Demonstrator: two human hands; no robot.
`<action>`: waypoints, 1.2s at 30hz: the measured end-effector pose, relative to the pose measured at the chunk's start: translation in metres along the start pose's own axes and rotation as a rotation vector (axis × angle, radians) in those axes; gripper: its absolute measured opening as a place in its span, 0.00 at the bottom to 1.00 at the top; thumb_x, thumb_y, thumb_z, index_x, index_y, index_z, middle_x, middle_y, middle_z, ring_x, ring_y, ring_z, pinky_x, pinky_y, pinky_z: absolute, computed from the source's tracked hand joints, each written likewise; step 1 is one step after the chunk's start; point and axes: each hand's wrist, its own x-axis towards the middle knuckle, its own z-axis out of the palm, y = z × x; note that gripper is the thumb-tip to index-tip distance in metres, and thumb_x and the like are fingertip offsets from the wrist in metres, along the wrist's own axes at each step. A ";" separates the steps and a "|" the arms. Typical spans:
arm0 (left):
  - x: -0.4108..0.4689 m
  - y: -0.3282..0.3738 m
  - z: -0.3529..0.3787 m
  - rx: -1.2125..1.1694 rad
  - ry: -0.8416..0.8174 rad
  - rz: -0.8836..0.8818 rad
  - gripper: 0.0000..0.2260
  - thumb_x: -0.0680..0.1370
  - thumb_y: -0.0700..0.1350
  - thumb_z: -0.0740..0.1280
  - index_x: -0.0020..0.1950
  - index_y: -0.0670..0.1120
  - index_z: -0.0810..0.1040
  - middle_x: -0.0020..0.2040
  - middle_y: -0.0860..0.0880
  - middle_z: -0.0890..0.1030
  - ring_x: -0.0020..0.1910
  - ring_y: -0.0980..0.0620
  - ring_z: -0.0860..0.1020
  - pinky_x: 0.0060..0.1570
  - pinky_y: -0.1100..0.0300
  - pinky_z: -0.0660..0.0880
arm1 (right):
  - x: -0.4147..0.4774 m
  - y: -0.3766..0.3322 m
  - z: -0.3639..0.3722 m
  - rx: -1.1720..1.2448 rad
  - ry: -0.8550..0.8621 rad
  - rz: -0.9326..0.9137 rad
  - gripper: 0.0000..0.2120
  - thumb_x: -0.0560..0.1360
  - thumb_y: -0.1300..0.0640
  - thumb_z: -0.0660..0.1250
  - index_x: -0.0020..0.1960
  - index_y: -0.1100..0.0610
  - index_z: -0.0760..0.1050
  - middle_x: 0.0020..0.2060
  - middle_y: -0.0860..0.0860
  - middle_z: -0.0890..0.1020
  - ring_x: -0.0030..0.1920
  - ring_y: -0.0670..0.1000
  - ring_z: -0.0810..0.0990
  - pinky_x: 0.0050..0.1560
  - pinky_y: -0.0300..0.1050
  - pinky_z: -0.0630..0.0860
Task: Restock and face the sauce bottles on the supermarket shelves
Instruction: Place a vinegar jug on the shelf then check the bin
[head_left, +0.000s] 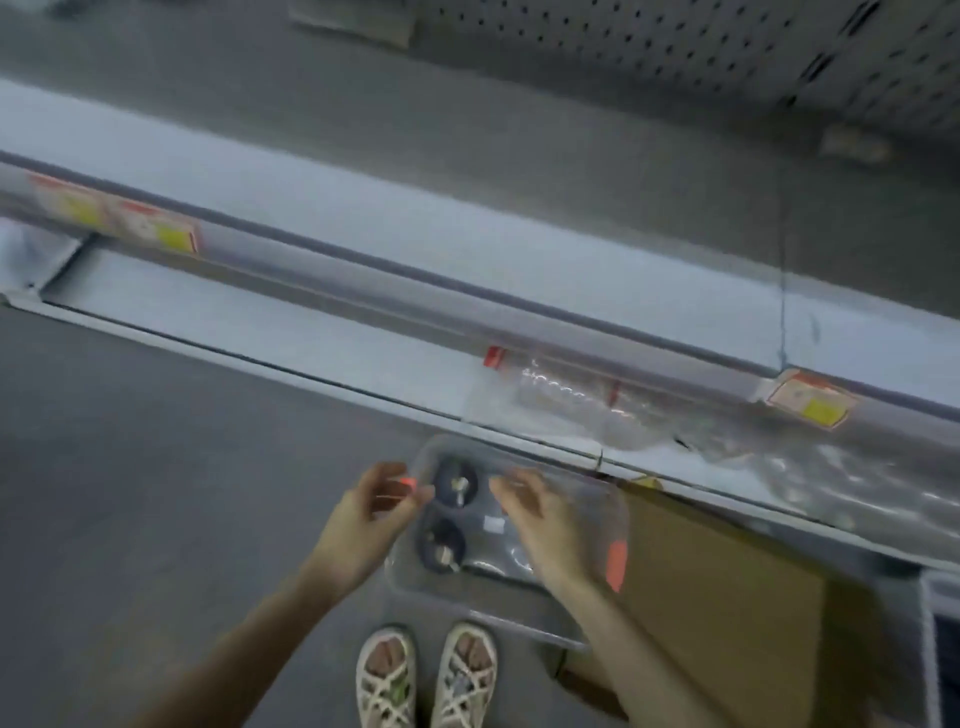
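Head view, looking steeply down, with heavy motion blur. A film-wrapped pack of sauce bottles (491, 553) sits just below the middle of the frame, toward 6 o'clock, low in front of the person and not on any shelf. Two dark caps (456, 482) show through its top film, one behind the other, and an orange-red label strip (616, 564) runs down its 3 o'clock side.

The left hand (371, 514) is at the pack's 9 o'clock edge. Its fingers are curled and its fingertips are drawn together by the farther cap, with a small orange-red patch at them. The blur hides whether they pinch the film. The right hand (543, 527) lies over the pack's top at 3 o'clock, with bent fingers pointing toward 10 o'clock. Whether it grips the wrap or only rests on it cannot be told.

A brown cardboard box (727, 597) stands just beside the pack at 3 o'clock. Two sandals (385, 675) are at 6 o'clock on the grey floor (130, 441).

A low shelf (249, 325) crosses the frame from 9 o'clock down to 4 o'clock, and crumpled loose plastic film (587, 402) lies on it at 1 o'clock from the pack. Above it runs a grey price rail (441, 299) with yellow-and-red price tags (810, 401) at 3 o'clock and 9 o'clock. A perforated back panel (675, 47) fills 1 o'clock.
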 end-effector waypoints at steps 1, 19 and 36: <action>0.009 -0.023 0.006 0.007 0.010 -0.024 0.13 0.72 0.50 0.74 0.53 0.50 0.74 0.42 0.55 0.81 0.37 0.69 0.78 0.39 0.75 0.72 | 0.014 0.026 0.010 -0.019 0.014 0.013 0.04 0.77 0.56 0.68 0.45 0.48 0.75 0.38 0.42 0.80 0.42 0.44 0.80 0.41 0.25 0.70; 0.110 -0.221 0.064 0.031 0.121 -0.172 0.11 0.77 0.50 0.67 0.57 0.47 0.75 0.43 0.52 0.79 0.43 0.55 0.78 0.38 0.65 0.73 | 0.157 0.227 0.109 -0.072 0.031 0.153 0.19 0.80 0.46 0.61 0.62 0.60 0.73 0.58 0.53 0.78 0.54 0.48 0.76 0.50 0.38 0.69; 0.105 -0.199 0.059 0.005 0.102 -0.188 0.12 0.77 0.52 0.66 0.57 0.48 0.75 0.47 0.49 0.81 0.48 0.51 0.79 0.46 0.59 0.75 | 0.168 0.221 0.093 -0.102 0.110 0.105 0.21 0.79 0.43 0.60 0.55 0.61 0.76 0.55 0.55 0.79 0.50 0.50 0.76 0.43 0.38 0.69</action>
